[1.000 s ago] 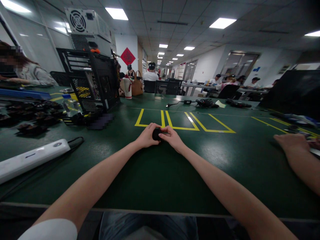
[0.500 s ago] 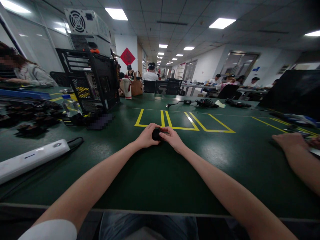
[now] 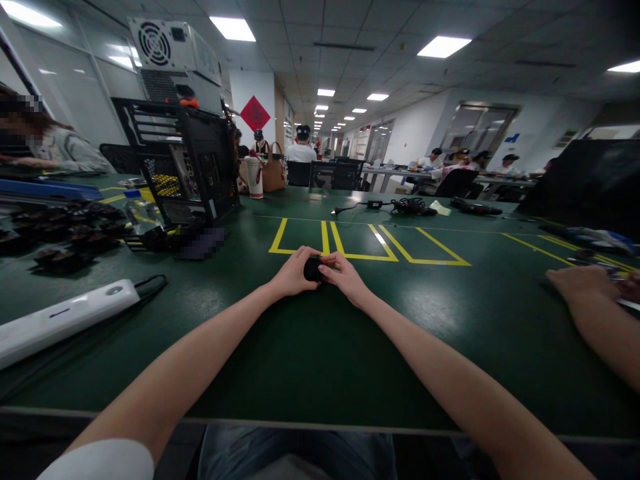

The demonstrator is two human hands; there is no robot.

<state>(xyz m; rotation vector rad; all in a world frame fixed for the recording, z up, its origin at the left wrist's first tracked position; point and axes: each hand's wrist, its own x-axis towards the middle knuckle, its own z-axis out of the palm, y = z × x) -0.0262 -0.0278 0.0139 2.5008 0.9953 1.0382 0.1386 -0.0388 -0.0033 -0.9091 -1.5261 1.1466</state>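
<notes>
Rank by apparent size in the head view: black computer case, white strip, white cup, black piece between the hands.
1. Black computer case
2. White strip, cut off at left
3. White cup
4. Black piece, partly covered

You're in an open-plan office that doubles as an electronics workshop: ceiling light panels [image 3: 233,29], black chairs [image 3: 346,176] and people [image 3: 301,153] beyond your green table [image 3: 320,360], which carries an open computer case [image 3: 213,163].
</notes>
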